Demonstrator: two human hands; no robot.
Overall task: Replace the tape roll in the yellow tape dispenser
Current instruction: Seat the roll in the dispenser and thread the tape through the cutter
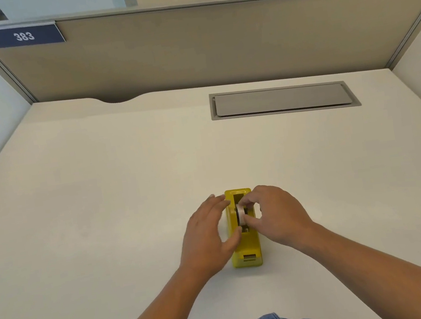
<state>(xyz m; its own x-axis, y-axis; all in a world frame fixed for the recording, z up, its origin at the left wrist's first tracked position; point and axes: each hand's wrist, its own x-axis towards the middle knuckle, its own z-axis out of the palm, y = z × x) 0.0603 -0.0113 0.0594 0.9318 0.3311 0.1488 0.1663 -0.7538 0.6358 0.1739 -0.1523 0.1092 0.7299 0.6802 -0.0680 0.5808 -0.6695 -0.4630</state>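
The yellow tape dispenser [246,246] lies on the white desk, its cutter end toward me. A pale tape roll [241,214] stands on edge in its slot. My right hand [276,213] pinches the roll from the right with thumb and fingertips. Flat against the dispenser's left side is my left hand [209,236], fingers spread, its thumb on the yellow body near the roll. The roll's lower part is hidden inside the dispenser.
A grey cable hatch [283,99] is set into the desk at the back right. Beige partition walls [188,48] enclose the desk on three sides, with a blue sign reading 383 [24,36] at the top left.
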